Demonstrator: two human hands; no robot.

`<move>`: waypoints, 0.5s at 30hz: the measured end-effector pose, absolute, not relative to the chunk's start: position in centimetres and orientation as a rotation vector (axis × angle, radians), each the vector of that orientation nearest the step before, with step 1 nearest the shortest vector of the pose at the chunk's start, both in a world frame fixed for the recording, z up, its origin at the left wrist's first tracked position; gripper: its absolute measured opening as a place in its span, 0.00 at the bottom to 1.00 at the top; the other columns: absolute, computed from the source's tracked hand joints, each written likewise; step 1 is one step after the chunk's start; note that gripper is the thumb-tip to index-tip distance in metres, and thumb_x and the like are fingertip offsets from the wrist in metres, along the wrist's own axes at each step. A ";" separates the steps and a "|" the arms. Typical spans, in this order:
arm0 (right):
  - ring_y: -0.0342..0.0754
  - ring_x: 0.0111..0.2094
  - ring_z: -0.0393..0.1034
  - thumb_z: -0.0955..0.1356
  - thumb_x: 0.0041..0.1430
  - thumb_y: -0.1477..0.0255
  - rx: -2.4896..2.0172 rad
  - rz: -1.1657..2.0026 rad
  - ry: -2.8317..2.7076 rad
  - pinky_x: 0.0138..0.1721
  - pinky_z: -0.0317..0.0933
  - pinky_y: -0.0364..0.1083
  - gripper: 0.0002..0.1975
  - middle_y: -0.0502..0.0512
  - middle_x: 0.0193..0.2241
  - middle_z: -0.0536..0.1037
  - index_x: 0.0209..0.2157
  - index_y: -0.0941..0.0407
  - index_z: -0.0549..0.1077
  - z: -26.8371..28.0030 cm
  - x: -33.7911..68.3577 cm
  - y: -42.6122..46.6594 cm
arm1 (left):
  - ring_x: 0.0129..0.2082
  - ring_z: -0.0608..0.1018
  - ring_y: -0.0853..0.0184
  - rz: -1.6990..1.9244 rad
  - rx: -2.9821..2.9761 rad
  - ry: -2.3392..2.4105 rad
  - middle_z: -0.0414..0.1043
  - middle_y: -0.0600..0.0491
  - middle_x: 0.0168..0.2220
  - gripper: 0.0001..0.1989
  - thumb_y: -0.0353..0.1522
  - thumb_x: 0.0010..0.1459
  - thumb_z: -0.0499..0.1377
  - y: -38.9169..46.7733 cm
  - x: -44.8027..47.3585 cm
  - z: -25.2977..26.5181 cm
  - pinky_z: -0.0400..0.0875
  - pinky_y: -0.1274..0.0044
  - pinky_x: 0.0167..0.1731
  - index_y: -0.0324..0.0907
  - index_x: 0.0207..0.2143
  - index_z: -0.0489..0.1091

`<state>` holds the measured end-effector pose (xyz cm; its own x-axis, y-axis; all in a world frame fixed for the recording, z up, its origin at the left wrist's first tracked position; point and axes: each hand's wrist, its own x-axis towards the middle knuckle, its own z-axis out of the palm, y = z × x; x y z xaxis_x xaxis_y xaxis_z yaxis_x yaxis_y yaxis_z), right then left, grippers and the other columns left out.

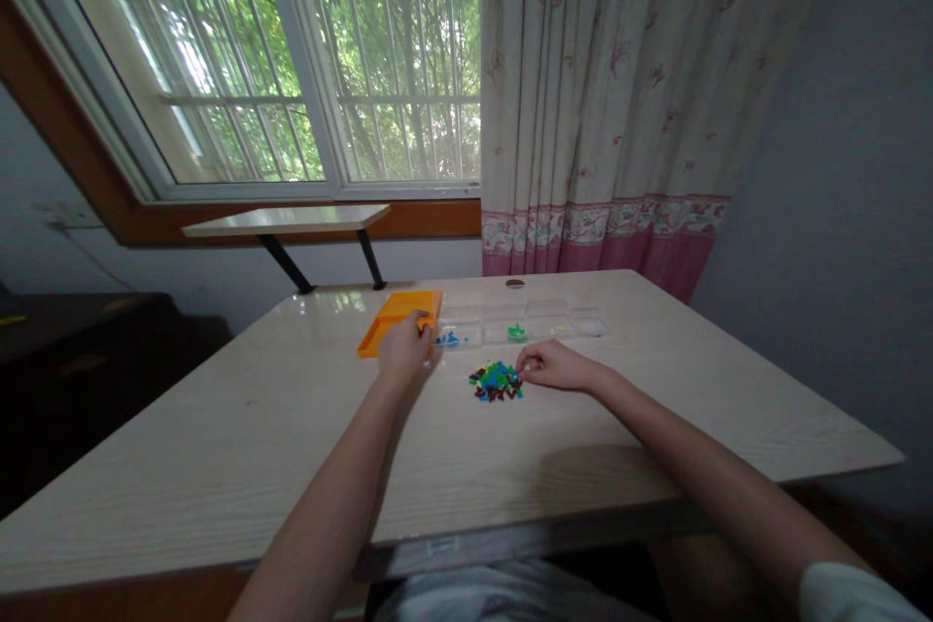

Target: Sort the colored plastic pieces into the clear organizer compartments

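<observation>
A small heap of tiny plastic pieces (pixel 497 381) in blue, green, brown and yellow lies on the table. My right hand (pixel 558 365) is at the heap's right edge, its thumb and fingertips pinched together; whatever is between them is too small to make out. My left hand (pixel 402 347) is in front of the orange box (pixel 408 301) and covers part of it. Its fingers are curled in, and I cannot see what they hold. Just right of it, a clear compartment tray (pixel 502 319) has blue pieces (pixel 450 339) in one compartment and green pieces (pixel 517 333) in another.
The pale wooden table (pixel 306 437) has its near edge close to my body. A raised shelf (pixel 288 220) on black legs stands at the back left. Behind are a barred window (pixel 394 49) and a flowered curtain (pixel 604 97). A dark piece of furniture (pixel 87 360) is at the left.
</observation>
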<state>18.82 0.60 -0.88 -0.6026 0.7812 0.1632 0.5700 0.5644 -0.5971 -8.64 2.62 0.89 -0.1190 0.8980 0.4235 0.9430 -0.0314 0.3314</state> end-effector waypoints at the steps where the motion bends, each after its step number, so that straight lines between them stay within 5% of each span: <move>1: 0.38 0.20 0.57 0.66 0.48 0.73 -1.087 0.698 -2.393 0.22 0.49 0.37 0.06 0.46 0.17 0.65 0.29 0.60 0.73 -0.9 18.9 0.7 | 0.29 0.73 0.64 -0.855 -2.104 -2.082 0.73 0.49 0.29 0.16 0.36 0.56 0.49 2.4 -8.1 1.0 0.59 0.78 0.25 0.43 0.44 0.67; 15: 0.38 0.21 0.56 0.63 0.51 0.73 -1.058 0.747 -2.352 0.23 0.49 0.38 0.05 0.46 0.18 0.64 0.28 0.60 0.69 -0.9 19.1 0.6 | 0.24 0.72 0.70 -0.708 -2.869 -1.377 0.72 0.53 0.24 0.13 0.34 0.56 0.49 -1.5 -1.0 0.9 0.60 0.81 0.27 0.43 0.37 0.72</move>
<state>19.12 0.60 -0.86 -0.6030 0.7776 0.1782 0.5323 0.5586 -0.6361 -1.00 -1.50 0.88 0.5502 0.7665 0.3313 0.7152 -0.6373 0.2869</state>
